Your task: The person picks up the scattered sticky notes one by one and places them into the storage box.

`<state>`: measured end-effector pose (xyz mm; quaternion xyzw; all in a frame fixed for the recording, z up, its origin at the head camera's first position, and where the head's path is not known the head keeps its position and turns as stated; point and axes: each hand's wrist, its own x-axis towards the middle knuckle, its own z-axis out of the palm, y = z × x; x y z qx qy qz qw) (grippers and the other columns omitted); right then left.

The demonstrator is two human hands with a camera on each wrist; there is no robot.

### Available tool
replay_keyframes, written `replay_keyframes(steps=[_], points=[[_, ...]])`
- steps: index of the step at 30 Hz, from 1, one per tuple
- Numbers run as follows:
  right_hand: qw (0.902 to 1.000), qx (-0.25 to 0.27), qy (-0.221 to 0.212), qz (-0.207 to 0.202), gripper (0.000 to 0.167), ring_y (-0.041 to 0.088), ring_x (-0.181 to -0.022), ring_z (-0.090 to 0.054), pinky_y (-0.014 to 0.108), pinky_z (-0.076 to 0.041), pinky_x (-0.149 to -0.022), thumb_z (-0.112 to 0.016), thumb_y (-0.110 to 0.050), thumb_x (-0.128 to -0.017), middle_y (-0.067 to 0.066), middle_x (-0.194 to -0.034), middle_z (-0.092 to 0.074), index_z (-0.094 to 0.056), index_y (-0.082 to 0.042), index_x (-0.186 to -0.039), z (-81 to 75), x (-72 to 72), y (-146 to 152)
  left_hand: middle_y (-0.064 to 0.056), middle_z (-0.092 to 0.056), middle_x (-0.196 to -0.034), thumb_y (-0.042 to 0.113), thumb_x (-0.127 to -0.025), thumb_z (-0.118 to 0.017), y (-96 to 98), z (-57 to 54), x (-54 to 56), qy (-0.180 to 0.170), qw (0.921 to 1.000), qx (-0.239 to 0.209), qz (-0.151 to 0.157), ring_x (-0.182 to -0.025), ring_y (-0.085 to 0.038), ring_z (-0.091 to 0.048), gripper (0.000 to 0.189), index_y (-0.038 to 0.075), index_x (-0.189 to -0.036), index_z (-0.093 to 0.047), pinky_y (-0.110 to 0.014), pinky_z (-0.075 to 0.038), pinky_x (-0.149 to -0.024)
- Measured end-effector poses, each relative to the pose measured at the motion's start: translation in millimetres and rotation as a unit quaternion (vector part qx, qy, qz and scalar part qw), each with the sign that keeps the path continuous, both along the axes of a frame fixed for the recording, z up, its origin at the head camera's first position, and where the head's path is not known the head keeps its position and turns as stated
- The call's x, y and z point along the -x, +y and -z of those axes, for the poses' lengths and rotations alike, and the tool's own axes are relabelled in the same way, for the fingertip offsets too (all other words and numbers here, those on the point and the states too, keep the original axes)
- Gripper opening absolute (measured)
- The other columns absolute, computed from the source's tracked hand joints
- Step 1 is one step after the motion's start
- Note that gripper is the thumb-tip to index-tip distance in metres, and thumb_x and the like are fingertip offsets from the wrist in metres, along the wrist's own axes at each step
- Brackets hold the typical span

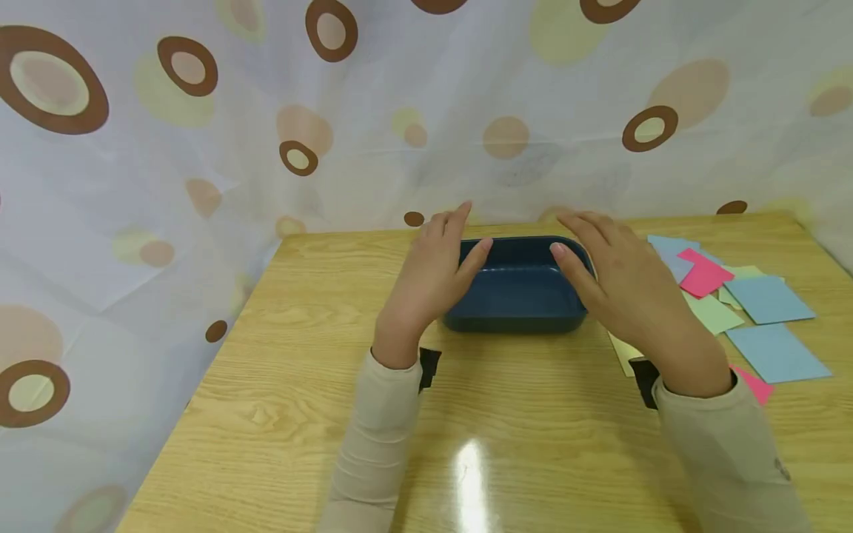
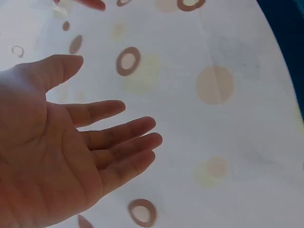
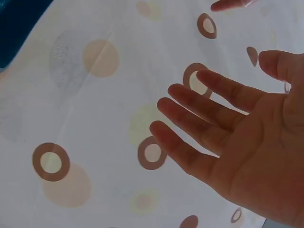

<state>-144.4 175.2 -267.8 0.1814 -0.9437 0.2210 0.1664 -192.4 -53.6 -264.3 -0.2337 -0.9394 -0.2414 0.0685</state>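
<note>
A dark blue rectangular tray (image 1: 516,324) stands on the wooden table near its far edge. My left hand (image 1: 429,270) is raised at the tray's left side, fingers extended and thumb apart. At the right side my right hand (image 1: 623,277) is held the same way, partly covering that end of the tray. The left wrist view shows the left palm (image 2: 57,152) with nothing in it. In the right wrist view the right palm (image 3: 261,156) also holds nothing. Whether either hand touches the tray cannot be told.
Right of the right hand lie scattered sticky notes: blue (image 1: 780,353), pink (image 1: 705,274) and pale green (image 1: 713,312). A yellow note (image 1: 624,352) is partly hidden beneath the right hand. A patterned white curtain (image 1: 413,96) hangs behind the table (image 1: 300,355) and along its left.
</note>
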Motion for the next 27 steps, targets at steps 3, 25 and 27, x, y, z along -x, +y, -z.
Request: replay_keyframes(steps=[3,25,27], points=[[0.9976,0.025,-0.064,-0.001,0.054,0.044,-0.136,-0.029,0.065,-0.026,-0.106,-0.034,-0.039,-0.105,0.024,-0.146,-0.036,-0.032,-0.009,-0.150,2.8,10.4,8.0,-0.016,-0.030,-0.150,0.036,-0.104,-0.040,-6.8,6.0,13.1,-0.045,0.9986,-0.029,-0.006,-0.139,-0.028,-0.032,0.061,0.008,-0.153,-0.019,-0.040,-0.033,-0.113],[0.9644,-0.015,-0.258,0.054,0.056,0.049,-0.105,-0.053,0.058,-0.049,-0.083,-0.046,-0.019,-0.102,0.041,-0.121,-0.046,-0.030,0.021,-0.138,61.9,75.1,48.1,-0.022,-0.060,-0.118,0.010,-0.099,-0.051,-13.0,81.5,81.9,-0.173,0.9758,0.048,-0.125,-0.106,-0.031,-0.061,0.032,-0.009,-0.124,-0.054,-0.038,-0.054,-0.085],[0.9639,-0.011,-0.260,0.056,0.052,0.045,-0.097,-0.058,0.053,-0.053,-0.077,-0.049,-0.013,-0.100,0.038,-0.115,-0.053,-0.033,0.022,-0.135,64.0,75.9,46.8,-0.022,-0.062,-0.115,0.007,-0.097,-0.053,-13.1,84.0,82.7,-0.163,0.9753,0.056,-0.138,-0.102,-0.031,-0.062,0.029,-0.009,-0.121,-0.056,-0.038,-0.056,-0.083]])
